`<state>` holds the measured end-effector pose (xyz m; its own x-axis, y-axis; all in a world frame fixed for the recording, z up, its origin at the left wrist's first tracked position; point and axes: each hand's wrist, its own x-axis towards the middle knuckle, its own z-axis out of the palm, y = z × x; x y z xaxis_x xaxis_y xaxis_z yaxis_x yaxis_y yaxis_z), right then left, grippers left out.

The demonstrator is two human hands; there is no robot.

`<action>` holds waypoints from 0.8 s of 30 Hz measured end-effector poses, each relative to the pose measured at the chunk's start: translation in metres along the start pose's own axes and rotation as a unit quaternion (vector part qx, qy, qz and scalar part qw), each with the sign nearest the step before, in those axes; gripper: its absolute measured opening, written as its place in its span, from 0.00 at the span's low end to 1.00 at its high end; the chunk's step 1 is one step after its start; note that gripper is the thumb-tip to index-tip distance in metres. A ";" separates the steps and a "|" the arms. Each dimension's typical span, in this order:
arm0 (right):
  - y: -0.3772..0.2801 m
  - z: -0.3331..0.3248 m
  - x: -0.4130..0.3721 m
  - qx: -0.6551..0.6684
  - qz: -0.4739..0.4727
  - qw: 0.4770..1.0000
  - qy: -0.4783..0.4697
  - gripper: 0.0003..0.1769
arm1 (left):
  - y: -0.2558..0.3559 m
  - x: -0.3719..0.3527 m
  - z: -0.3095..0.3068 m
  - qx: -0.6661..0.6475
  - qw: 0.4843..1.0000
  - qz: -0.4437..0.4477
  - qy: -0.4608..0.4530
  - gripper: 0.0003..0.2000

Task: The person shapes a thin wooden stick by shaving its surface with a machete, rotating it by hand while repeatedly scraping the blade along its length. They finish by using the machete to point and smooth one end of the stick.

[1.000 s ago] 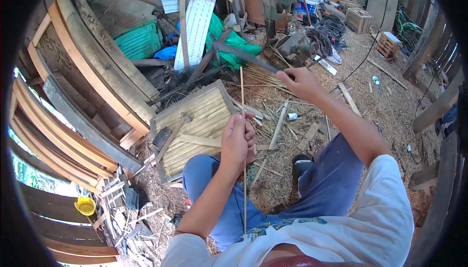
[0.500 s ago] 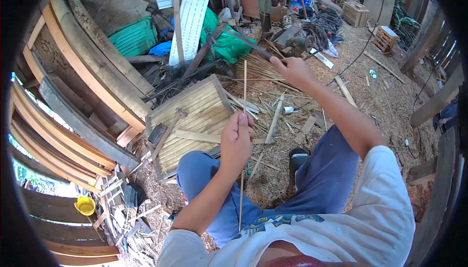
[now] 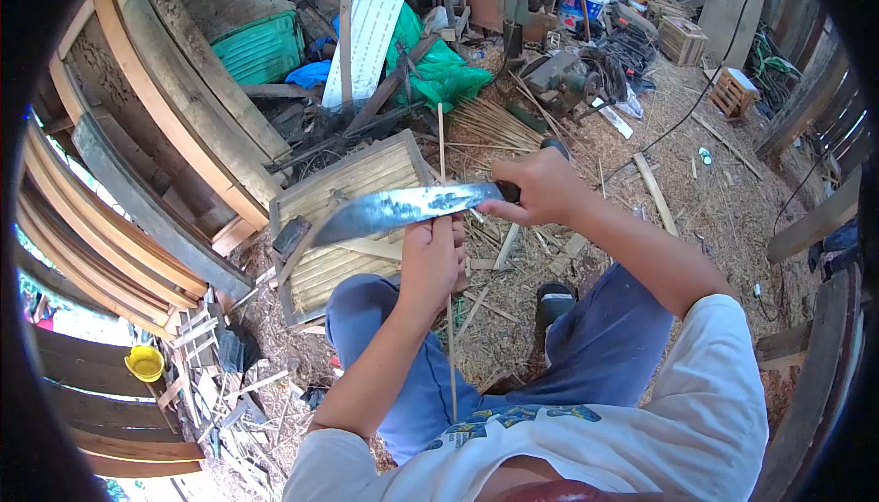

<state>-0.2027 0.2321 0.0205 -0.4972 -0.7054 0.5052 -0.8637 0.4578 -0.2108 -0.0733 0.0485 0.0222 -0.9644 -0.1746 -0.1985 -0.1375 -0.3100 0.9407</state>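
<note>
My left hand is closed around a thin bamboo stick, which runs upright from beyond the fingers down to my lap. In my right hand is a machete, its dark handle wrapped by the fingers. The broad shiny blade points left and crosses the stick right at the top of my left hand. Behind the blade lies a slatted wooden panel in a frame, with a hammer on it partly hidden by the blade tip.
A bundle of thin sticks lies on the shaving-strewn ground ahead. Green plastic sheeting and a white perforated panel are behind it. Curved timbers rise at the left, near a yellow bucket. A wooden crate sits at the far right.
The machete has swung from pointing away to lying across the stick, as my right hand came lower and closer. My left hand keeps hold of the stick and has shifted slightly left and down.
</note>
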 end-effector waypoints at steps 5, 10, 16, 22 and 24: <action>0.034 0.006 0.015 0.027 0.215 0.976 -0.003 0.37 | -0.013 0.000 -0.006 0.125 0.990 0.065 -0.022 0.12; 0.075 -0.004 0.005 0.086 0.391 0.916 0.027 0.43 | -0.010 -0.013 0.010 0.085 0.991 0.037 -0.101 0.13; 0.032 -0.002 0.001 0.150 0.231 0.960 0.052 0.34 | 0.003 0.001 -0.005 -0.034 0.996 -0.008 -0.079 0.12; -0.003 -0.002 0.001 0.006 -0.017 1.000 0.024 0.28 | 0.005 -0.004 -0.001 -0.018 0.999 -0.018 -0.026 0.11; 0.011 0.010 0.002 -0.012 -0.007 1.000 0.026 0.28 | -0.001 -0.004 -0.002 -0.006 0.999 0.020 -0.032 0.11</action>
<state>-0.2141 0.2301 0.0105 -0.4792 -0.6831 0.5510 -0.8681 0.4617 -0.1826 -0.0692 0.0472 0.0214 -0.9818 -0.1265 -0.1419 -0.0958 -0.3152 0.9442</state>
